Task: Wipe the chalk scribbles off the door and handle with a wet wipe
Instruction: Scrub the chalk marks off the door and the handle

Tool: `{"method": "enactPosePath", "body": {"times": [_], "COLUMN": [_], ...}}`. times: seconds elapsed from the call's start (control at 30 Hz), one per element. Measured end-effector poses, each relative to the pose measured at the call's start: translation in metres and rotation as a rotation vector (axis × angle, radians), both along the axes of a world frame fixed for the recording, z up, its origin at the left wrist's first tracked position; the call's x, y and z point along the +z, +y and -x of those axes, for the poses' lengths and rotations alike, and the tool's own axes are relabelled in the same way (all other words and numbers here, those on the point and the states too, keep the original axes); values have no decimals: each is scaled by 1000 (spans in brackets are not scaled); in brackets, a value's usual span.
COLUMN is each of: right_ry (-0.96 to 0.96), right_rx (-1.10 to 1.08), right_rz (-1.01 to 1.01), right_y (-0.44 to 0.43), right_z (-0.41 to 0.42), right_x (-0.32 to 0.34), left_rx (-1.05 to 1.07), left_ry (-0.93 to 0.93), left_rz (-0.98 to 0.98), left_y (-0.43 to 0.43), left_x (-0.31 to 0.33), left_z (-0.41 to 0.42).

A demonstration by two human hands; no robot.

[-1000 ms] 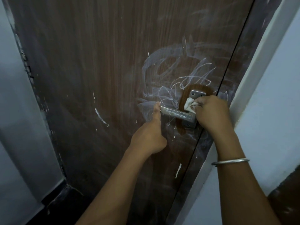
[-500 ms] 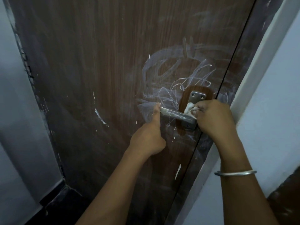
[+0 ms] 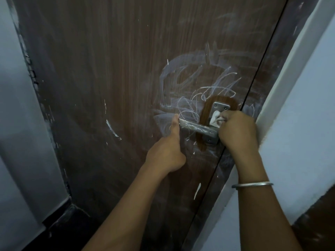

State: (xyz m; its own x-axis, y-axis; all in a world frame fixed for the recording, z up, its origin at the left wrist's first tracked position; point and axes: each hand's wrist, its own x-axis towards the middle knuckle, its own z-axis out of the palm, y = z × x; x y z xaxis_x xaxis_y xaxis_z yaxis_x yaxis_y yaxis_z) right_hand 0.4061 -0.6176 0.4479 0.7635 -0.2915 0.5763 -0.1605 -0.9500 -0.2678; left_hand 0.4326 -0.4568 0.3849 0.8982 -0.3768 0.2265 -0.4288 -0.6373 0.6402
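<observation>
A dark brown wooden door (image 3: 108,87) carries white chalk scribbles (image 3: 195,87) above and left of its metal lever handle (image 3: 197,128). The lever itself shows chalk marks. A clean, darker patch of wood surrounds the handle plate (image 3: 220,106). My left hand (image 3: 167,153) grips the free end of the lever, thumb pointing up along the door. My right hand (image 3: 237,133) holds a crumpled white wet wipe (image 3: 214,119) and presses it against the plate just above the lever's base.
The dark door frame (image 3: 268,75) and a white wall (image 3: 299,124) stand to the right. A grey wall (image 3: 14,124) with a black skirting (image 3: 58,212) runs along the left. A silver bangle (image 3: 252,184) circles my right wrist.
My right hand with the wipe slid down the plate toward the lever's base, then back up a little. My left hand has stayed on the lever's end.
</observation>
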Motion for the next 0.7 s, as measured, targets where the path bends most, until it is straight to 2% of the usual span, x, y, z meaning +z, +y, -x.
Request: {"method": "enactPosePath", "body": {"times": [0.23, 0.37, 0.43, 0.57, 0.63, 0.7], "right_ry": [-51, 0, 12, -94, -165, -332], "right_rx": [44, 17, 5, 36, 31, 70], "right_rz": [10, -102, -82, -83, -188, -476], "right_y": [1, 2, 2, 3, 3, 8], "right_z": [13, 3, 4, 14, 15, 13], "right_x": [-8, 0, 0, -13, -26, -44], "left_rx": [-6, -6, -12, -10, -9, -8], "left_ry": [-4, -6, -13, -16, -17, -25], "left_rz": [8, 11, 7, 3, 2, 2], "left_y": [0, 0, 1, 0, -1, -1], "left_x": [-2, -2, -2, -3, -4, -5], "left_z": [-1, -2, -2, -3, -4, -4]}}
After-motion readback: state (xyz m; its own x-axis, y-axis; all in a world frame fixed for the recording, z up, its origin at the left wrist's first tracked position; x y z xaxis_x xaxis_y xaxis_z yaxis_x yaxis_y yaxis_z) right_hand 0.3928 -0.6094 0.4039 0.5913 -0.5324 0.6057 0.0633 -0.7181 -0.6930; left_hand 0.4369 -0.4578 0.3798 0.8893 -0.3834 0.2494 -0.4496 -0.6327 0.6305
